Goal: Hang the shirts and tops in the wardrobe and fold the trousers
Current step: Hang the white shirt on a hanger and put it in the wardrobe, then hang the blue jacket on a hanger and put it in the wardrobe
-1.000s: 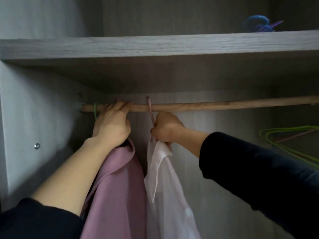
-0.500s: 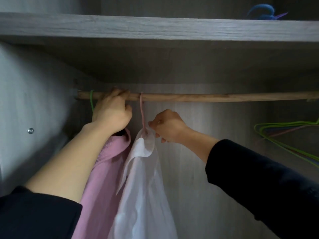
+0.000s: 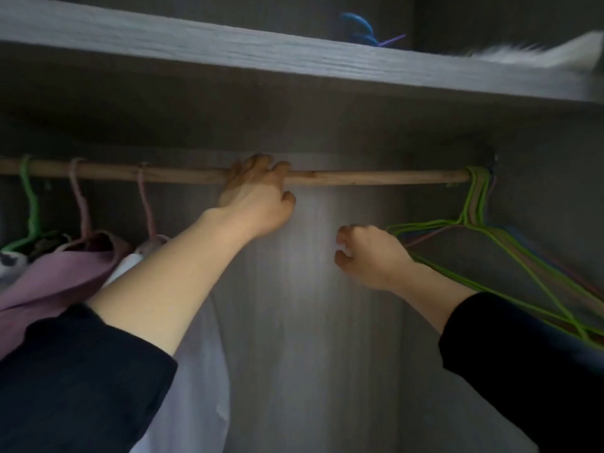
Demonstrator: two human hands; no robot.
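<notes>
The view looks into a grey wood-grain wardrobe (image 3: pixel 310 322), dim inside, with a paler patch on the back panel at the centre. Nearest, at 7 and 5 o'clock, two dark sleeves (image 3: pixel 75 380) frame the picture, one on each forearm. Between them, at about 6 to 7 o'clock, a white shirt (image 3: pixel 196 387) hangs down, partly hidden behind the left forearm. At 9 o'clock a pink top (image 3: pixel 55 276) hangs beside it, and at the far left edge a third, darker garment (image 3: pixel 13 259) shows only in part. Three hooks cross the rail there: one green hanger (image 3: pixel 29 204) and two pink hangers (image 3: pixel 80 201). The right hand (image 3: pixel 369 256), at 3 o'clock, is loosely curled with fingers bent, holding nothing, just beside a bunch of empty hangers (image 3: pixel 474 230), mostly green, too overlapped to count. The left hand (image 3: pixel 258 197), at the centre, has its fingers hooked over the wooden rail (image 3: pixel 376 177). Farthest, at 12 o'clock, one grey shelf (image 3: pixel 228 50) spans the top, with blue and purple hangers (image 3: pixel 362 29) and a blurred white object (image 3: pixel 539 55) on it.
</notes>
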